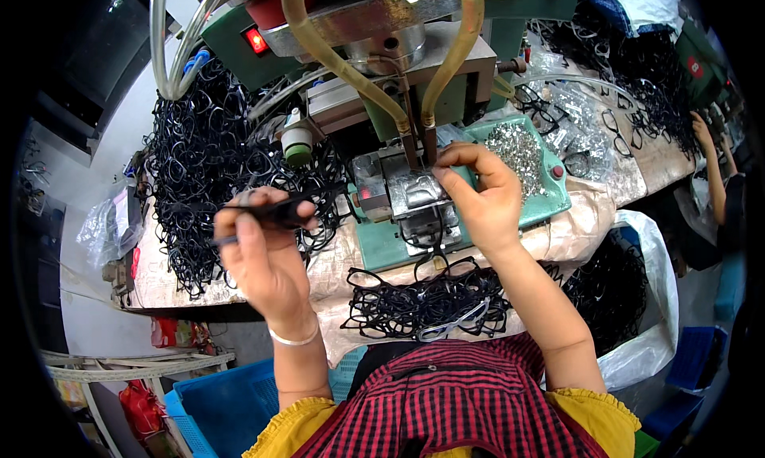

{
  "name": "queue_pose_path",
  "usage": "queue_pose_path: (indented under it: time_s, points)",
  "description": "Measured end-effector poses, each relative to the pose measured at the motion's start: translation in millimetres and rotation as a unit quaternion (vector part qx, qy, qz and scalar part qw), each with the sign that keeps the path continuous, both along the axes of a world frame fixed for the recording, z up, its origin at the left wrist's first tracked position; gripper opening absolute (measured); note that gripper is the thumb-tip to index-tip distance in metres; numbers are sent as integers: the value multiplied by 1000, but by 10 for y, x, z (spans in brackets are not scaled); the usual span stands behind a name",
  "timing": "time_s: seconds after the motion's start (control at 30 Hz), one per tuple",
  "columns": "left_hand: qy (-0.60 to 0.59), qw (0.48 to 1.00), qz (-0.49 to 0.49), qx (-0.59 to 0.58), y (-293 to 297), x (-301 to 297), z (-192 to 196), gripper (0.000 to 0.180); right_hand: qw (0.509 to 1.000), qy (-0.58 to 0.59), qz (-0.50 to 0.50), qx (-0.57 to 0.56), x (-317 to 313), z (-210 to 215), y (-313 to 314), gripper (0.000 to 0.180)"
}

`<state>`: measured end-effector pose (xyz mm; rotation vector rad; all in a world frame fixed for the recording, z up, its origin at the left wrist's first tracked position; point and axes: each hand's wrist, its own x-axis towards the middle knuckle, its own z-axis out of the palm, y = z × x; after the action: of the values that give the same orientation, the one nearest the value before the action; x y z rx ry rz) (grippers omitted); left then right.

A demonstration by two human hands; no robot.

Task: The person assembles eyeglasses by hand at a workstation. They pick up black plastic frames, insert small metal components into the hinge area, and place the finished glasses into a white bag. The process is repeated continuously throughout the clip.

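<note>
My left hand [263,259], raised left of the machine, is closed around a dark eyeglass frame [288,211], smeared by motion. Its wrist wears a pale bangle. At the metal fixture [417,193], under two upright prongs [421,149], the thumb and forefinger of my right hand [484,191] are pinched together; whatever lies between them is too small to make out. A black eyeglass frame [430,241] hangs at the front of the fixture. Just right of it, a green tray [550,205] bears a heap of tiny shiny metal parts [514,151].
Black eyeglass frames are heaped at left [199,163] and along the near table edge [426,302]. A white sack [657,275] of dark frames stands at right. Yellowish hoses [319,51] bend down the machine. A co-worker's arm [711,155] reaches in at far right.
</note>
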<state>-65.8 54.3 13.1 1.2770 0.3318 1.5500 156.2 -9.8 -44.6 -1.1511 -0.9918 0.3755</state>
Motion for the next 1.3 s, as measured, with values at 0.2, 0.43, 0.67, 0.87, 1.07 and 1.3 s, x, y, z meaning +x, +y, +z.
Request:
queue_pose_path:
  time_s: [0.2, 0.43, 0.67, 0.87, 1.07, 1.3]
  points:
    - [16, 995, 8, 95, 199, 244, 273, 20, 977, 181, 101, 45, -247, 143, 36, 35]
    - [43, 993, 16, 106, 115, 288, 260, 18, 982, 151, 114, -26, -214, 433, -164, 49]
    - [357, 838, 8, 412, -166, 296, -76, 20, 920, -309, -124, -209, 532, -30, -246, 27]
    - [379, 801, 3, 463, -141, 448, -130, 22, 869, -365, -244, -229, 980, -644, -399, 15]
    - [385, 808, 7, 447, -161, 427, -126, 20, 839, -504, -88, -186, 804, -509, -81, 21]
    - [402, 804, 213, 382, -579, -209, -627, 27, 963, -26, -233, -132, 1120, -747, -332, 17]
